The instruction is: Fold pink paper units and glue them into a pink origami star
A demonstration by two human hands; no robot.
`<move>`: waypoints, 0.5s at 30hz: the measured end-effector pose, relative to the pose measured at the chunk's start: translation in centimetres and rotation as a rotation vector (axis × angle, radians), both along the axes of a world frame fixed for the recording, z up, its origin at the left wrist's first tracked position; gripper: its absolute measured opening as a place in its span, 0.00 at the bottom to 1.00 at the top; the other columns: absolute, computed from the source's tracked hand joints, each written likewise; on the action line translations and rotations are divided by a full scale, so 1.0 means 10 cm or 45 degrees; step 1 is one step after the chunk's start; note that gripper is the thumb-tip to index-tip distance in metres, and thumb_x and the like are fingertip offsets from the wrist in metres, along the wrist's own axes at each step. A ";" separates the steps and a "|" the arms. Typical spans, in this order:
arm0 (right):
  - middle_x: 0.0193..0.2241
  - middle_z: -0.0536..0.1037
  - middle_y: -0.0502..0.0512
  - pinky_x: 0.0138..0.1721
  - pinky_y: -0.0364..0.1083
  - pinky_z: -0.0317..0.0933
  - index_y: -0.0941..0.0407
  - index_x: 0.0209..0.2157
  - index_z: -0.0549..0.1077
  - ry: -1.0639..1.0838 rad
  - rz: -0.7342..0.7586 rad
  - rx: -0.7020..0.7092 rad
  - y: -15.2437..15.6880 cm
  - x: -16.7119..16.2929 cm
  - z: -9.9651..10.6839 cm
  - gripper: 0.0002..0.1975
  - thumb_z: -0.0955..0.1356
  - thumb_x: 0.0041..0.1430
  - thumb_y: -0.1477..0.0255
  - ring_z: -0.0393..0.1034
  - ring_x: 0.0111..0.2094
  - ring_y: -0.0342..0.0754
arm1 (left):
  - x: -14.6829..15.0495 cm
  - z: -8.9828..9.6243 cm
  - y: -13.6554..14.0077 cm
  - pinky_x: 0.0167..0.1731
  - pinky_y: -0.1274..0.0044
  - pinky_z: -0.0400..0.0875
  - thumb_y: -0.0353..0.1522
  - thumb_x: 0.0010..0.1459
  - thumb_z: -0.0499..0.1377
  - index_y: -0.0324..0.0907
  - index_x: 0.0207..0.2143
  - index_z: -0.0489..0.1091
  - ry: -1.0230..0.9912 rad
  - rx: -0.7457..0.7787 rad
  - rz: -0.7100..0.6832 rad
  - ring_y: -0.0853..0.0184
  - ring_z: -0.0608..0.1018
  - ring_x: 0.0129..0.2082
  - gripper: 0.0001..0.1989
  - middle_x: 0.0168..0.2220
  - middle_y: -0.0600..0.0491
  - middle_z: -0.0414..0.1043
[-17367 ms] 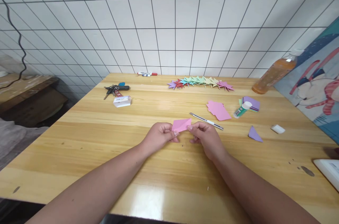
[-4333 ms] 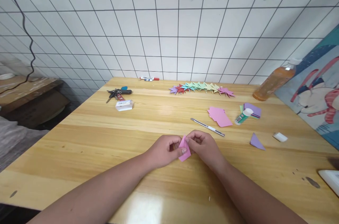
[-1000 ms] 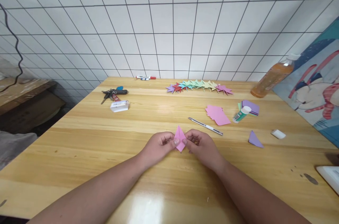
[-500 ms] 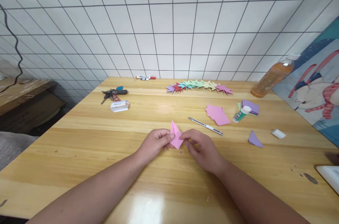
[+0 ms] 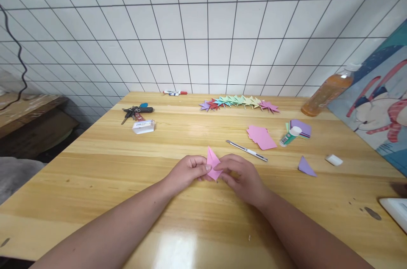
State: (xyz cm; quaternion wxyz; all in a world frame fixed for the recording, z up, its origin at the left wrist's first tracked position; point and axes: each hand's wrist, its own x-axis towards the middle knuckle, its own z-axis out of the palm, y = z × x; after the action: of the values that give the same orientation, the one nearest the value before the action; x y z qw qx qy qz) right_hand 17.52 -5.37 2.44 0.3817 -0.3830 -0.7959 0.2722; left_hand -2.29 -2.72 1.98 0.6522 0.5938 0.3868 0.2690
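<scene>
A folded pink origami paper, shaped like a kite with its narrow tip pointing away from me, is held just over the wooden table. My left hand pinches its left edge, thumb on top and fingers beneath. On the other side, my right hand has its fingertips closed on the right corner of the paper. Just beyond my right hand lies a slim utility knife. Several pink paper sheets are fanned loosely behind the knife.
A row of colourful folded paper stars lies near the tiled wall. To the right are a glue stick, coloured paper squares, a purple folded triangle, an eraser and a bottle. Keys and a small box sit left.
The pink paper has shifted slightly to the right and turned a little. My right fingers now reach further onto its right corner.
</scene>
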 end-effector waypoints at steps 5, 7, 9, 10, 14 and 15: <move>0.32 0.75 0.53 0.32 0.43 0.63 0.52 0.32 0.75 0.147 -0.067 -0.168 0.00 -0.02 0.01 0.06 0.66 0.54 0.74 0.69 0.33 0.45 | 0.01 0.00 -0.02 0.27 0.81 0.62 0.40 0.54 0.58 0.36 0.30 0.73 0.033 0.073 -0.044 0.72 0.70 0.25 0.14 0.25 0.51 0.74; 0.31 0.75 0.53 0.31 0.42 0.63 0.53 0.30 0.74 0.225 -0.113 -0.252 -0.01 -0.05 -0.02 0.04 0.66 0.54 0.72 0.69 0.33 0.45 | 0.02 0.00 -0.02 0.28 0.80 0.62 0.40 0.55 0.57 0.36 0.29 0.73 0.058 0.125 -0.044 0.71 0.70 0.25 0.15 0.26 0.51 0.74; 0.31 0.75 0.54 0.32 0.43 0.63 0.54 0.30 0.73 0.308 -0.159 -0.332 -0.01 -0.08 -0.06 0.03 0.67 0.54 0.70 0.69 0.33 0.45 | 0.04 0.01 -0.04 0.28 0.80 0.62 0.40 0.55 0.57 0.36 0.28 0.73 0.068 0.177 -0.029 0.71 0.70 0.25 0.15 0.26 0.51 0.74; 0.30 0.75 0.53 0.31 0.43 0.63 0.55 0.30 0.73 0.349 -0.176 -0.379 -0.01 -0.09 -0.07 0.04 0.67 0.54 0.70 0.69 0.32 0.45 | 0.05 0.01 -0.05 0.28 0.80 0.62 0.40 0.54 0.57 0.36 0.28 0.73 0.065 0.200 -0.016 0.71 0.70 0.26 0.15 0.26 0.51 0.73; 0.28 0.75 0.52 0.28 0.42 0.62 0.56 0.30 0.71 0.442 -0.205 -0.521 -0.02 -0.12 -0.08 0.06 0.67 0.54 0.68 0.68 0.28 0.43 | 0.08 0.02 -0.09 0.31 0.79 0.64 0.41 0.55 0.56 0.36 0.30 0.73 0.053 0.255 0.021 0.68 0.72 0.29 0.16 0.28 0.50 0.73; 0.28 0.75 0.52 0.29 0.42 0.63 0.56 0.30 0.71 0.437 -0.207 -0.525 -0.03 -0.12 -0.08 0.06 0.67 0.54 0.68 0.68 0.28 0.43 | 0.08 0.01 -0.10 0.32 0.79 0.64 0.41 0.54 0.57 0.36 0.31 0.73 0.065 0.265 0.026 0.68 0.72 0.30 0.16 0.28 0.50 0.73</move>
State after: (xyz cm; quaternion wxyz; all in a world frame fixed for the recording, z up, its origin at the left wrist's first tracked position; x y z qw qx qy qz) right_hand 16.28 -5.65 1.66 0.4456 -0.4634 -0.6140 0.4579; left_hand -1.45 -3.74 2.12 0.5741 0.6611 0.3794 0.2992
